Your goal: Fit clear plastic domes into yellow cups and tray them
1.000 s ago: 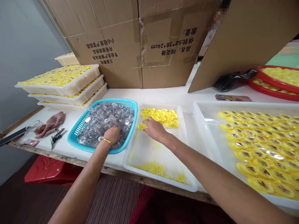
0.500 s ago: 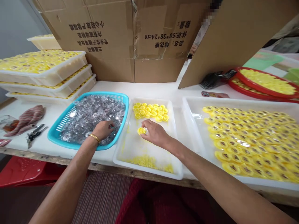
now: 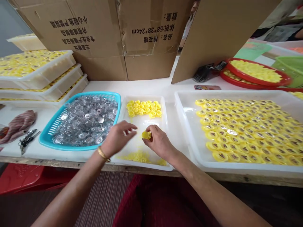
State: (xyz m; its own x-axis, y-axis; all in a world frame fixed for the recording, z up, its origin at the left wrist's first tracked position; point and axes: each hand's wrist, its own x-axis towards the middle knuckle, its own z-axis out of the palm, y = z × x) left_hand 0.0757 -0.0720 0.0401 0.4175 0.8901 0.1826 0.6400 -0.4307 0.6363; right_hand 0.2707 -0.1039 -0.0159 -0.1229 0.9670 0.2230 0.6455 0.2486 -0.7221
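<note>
one yellow cup (image 3: 146, 135), pinched in right hand (image 3: 161, 142), could drop if left hand (image 3: 118, 137), grip unclear, bumps it.

Along the near edge of the table (image 3: 144, 87), rough wood (image 3: 246, 178); inward, smooth white top (image 3: 101, 85). By that edge, leftward, matt cloth (image 3: 22, 121) and metal keys (image 3: 26, 139). Further in, glossy plastic basket (image 3: 68, 147) with shiny clear plastic pieces (image 3: 87, 116); translucent plastic trays (image 3: 192, 126); smooth yellow cups (image 3: 141, 111). Toward the far edge, matt cardboard (image 3: 149, 69).

Middle tray (image 3: 139, 146) between basket (image 3: 71, 147) at left and another tray (image 3: 191, 126) at right, cardboard (image 3: 146, 67) behind
</note>
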